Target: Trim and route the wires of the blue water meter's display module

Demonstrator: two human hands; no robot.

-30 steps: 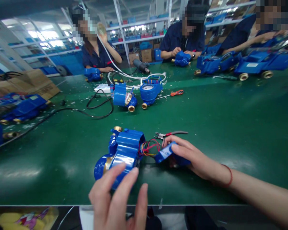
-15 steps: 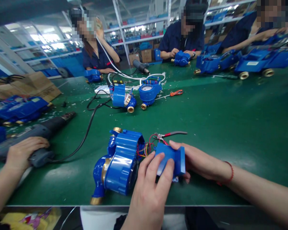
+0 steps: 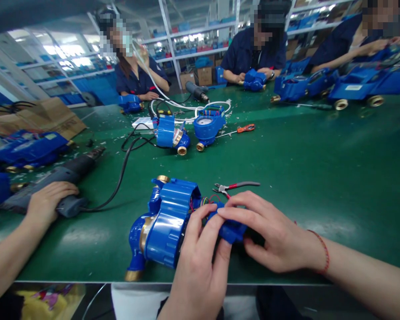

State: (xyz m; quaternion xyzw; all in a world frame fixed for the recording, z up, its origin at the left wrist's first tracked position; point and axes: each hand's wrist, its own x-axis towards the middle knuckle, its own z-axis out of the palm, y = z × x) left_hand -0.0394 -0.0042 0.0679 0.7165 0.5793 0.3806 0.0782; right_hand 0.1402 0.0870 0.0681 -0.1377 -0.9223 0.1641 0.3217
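A blue plastic cover piece (image 3: pixel 232 230) sits between my two hands near the table's front edge. My left hand (image 3: pixel 203 258) grips it from the left, and my right hand (image 3: pixel 273 233) holds its top and right side, with fingertips of both hands meeting over it. Thin coloured wires (image 3: pixel 205 202) run from the piece to a large blue meter body (image 3: pixel 168 224) with brass ends, lying on its side to the left of my left hand. Just behind my hands are pliers (image 3: pixel 235 186) with red and grey handles.
Another person's hand (image 3: pixel 50 200) holds a grey heat gun (image 3: pixel 70 173) at left. Two blue meters (image 3: pixel 205 129) and an orange screwdriver (image 3: pixel 246 128) lie mid-table. Across the green table (image 3: pixel 303 164), people work among more blue meters (image 3: pixel 356 86); cables cross at left.
The blue cover piece has turned in my hands, and my right hand has moved from behind it to over its top. The other person's hand and heat gun have shifted right.
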